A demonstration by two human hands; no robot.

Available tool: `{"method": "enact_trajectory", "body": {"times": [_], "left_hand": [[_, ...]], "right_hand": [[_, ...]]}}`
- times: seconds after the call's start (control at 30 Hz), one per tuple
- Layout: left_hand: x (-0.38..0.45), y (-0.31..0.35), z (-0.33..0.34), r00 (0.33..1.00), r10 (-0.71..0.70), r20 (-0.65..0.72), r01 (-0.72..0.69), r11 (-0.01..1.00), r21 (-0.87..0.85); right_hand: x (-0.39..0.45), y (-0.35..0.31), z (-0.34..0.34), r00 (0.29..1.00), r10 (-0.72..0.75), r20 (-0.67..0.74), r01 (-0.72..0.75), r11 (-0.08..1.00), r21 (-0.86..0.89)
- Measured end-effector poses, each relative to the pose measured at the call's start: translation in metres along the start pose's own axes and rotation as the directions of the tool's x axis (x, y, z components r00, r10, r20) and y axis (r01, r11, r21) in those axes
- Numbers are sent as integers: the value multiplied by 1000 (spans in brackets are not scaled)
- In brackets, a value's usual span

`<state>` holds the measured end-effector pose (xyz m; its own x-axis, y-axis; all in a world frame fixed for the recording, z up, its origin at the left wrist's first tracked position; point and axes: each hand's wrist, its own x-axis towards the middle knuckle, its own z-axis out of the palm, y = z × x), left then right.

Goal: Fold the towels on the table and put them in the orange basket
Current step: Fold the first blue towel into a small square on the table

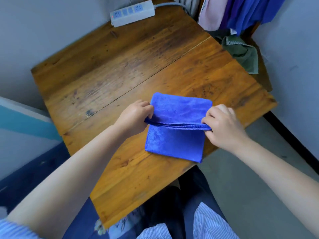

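A wooden table (120, 66), worn dark along its planks, fills most of the view and stands in a corner between pale walls (25, 31). Two bare forearms reach in from the bottom edge toward its near right part, where a blue towel (174, 144) lies partly folded on the wood. The left hand (134, 116) comes in at the towel's left side with its fingers curled round the end of a raised fold, and the right hand (222, 126) does the same at the right side, thumb and fingers pinching the bunched edge, so that the fold is stretched between them just above the flat layer beneath. The towel's far part lies behind the fold and its near part lies flat toward the table's front edge. At the far corner of the table a white power strip (133, 12) rests with its cable running off to the right. Beyond the right edge, coloured clothes (241, 12) hang, and a green cloth (241, 54) lies draped below them. Striped sleeves (207, 225) show at the bottom.
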<state>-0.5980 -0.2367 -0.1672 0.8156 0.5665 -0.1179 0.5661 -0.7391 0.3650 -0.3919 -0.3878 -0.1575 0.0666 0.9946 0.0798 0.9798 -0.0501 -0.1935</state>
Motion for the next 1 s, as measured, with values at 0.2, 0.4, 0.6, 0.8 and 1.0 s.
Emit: {"method": "enact_trajectory", "body": {"times": [0.2, 0.4, 0.6, 0.8, 1.0], "left_hand": [[-45, 5, 20, 995, 74, 69, -79, 995, 67], [-57, 5, 53, 994, -42, 97, 24, 984, 175], [-65, 0, 73, 962, -176, 210, 103, 943, 316], [-82, 6, 75, 950, -258, 174, 226, 957, 183], [-80, 43, 92, 846, -530, -53, 520, 843, -139]], "right_hand": [[-39, -31, 26, 996, -49, 76, 55, 996, -70], [-58, -43, 49, 994, -12, 111, 28, 989, -143], [-67, -45, 69, 994, -70, 81, 81, 985, -152], [-74, -40, 61, 989, -75, 125, 78, 997, -22], [-13, -40, 50, 999, -46, -2, 46, 999, 13]]}}
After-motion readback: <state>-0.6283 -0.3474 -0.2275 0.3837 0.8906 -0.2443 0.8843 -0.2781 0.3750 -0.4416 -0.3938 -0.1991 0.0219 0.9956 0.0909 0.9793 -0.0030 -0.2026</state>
